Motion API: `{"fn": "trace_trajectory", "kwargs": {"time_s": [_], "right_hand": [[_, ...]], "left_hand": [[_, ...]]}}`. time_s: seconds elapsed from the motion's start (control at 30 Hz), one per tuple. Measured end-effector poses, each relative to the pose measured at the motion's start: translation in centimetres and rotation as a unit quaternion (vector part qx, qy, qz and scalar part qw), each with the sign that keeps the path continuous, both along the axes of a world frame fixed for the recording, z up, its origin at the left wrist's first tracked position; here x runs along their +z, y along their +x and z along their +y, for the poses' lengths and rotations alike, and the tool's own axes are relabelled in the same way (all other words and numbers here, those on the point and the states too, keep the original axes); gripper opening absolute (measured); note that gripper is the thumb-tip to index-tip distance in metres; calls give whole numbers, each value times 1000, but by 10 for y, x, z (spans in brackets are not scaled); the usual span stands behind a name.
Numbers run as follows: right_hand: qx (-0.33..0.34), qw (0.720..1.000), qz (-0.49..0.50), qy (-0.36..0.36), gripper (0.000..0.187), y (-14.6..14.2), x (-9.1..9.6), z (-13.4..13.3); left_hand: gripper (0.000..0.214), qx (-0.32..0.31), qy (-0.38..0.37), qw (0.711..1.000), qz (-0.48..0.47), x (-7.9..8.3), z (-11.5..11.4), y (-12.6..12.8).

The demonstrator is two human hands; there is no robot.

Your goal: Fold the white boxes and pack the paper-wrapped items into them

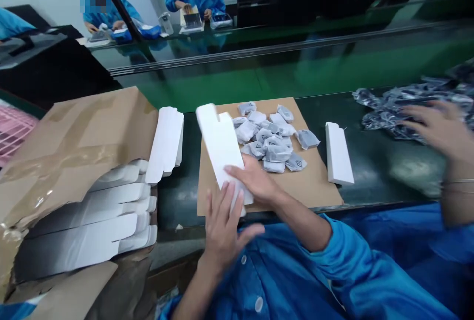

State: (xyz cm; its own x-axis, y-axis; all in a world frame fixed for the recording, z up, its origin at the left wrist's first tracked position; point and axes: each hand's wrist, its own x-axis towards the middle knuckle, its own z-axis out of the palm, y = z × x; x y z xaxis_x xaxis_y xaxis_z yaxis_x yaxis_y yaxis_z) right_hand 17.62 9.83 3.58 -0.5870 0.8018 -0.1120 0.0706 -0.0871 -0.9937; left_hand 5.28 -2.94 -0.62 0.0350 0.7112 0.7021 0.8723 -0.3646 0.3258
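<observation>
The right hand (261, 181) is clamped on a white carton (221, 144); the left hand (225, 228), fingers spread, seems to touch its lower end.

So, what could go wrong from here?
The white carton held by the right hand could crease if the left hand presses it too hard. The wrapped packet overlapping the right edge of the cardboard sheet might get knocked off it. The stacked cartons could slide out of the cardboard box through its open side.
</observation>
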Motion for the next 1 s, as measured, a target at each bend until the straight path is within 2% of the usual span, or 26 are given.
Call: {"fn": "trace_trajectory", "kwargs": {"time_s": [0.07,0.1,0.13,0.2,0.23,0.27,0.3,0.37,0.4,0.47,0.53,0.6,0.67,0.73,0.8,0.83,0.9,1.0], "right_hand": [[129,989,-61,31,22,32,13,5],[200,975,-84,46,16,46,21,6],[261,957,-109,67,12,58,28,7],[335,912,-183,150,10,72,37,2],[323,895,-228,206,15,74,38,-3],[283,879,-271,270,24,74,37,-10],[230,858,-308,341,38,72,35,-19],[132,795,-355,475,67,66,27,-36],[103,761,-363,528,74,63,23,-42],[93,710,-360,599,65,61,17,-49],[113,693,-337,627,51,62,16,-47],[140,697,-309,632,46,64,17,-42],[146,694,-306,635,45,65,19,-40],[139,672,-322,653,42,64,19,-41],[123,645,-330,678,37,65,18,-43],[113,640,-328,685,35,66,17,-42],[68,649,-332,681,33,69,15,-39],[-86,668,-374,637,40,69,8,-35]], "left_hand": [[92,25,-8,986,-166,18,-11,-4],[92,55,-23,960,-272,28,-12,-12],[89,60,-91,933,-342,37,-9,-22],[61,32,-279,884,-374,48,1,-41],[48,25,-336,861,-382,48,6,-46],[39,26,-360,842,-402,46,11,-49],[36,34,-354,824,-440,43,14,-48],[35,33,-324,784,-529,34,18,-44],[36,18,-327,762,-559,30,18,-43],[37,-35,-379,735,-561,28,17,-46],[36,-87,-447,740,-495,30,17,-54],[33,-107,-474,772,-411,35,19,-62],[26,-92,-448,820,-343,38,22,-64],[16,-58,-399,868,-290,39,25,-62],[13,-19,-360,898,-252,40,25,-60],[13,-6,-347,903,-254,40,24,-59],[22,-6,-306,896,-323,41,19,-56],[42,-27,-129,881,-455,38,8,-35]]}}
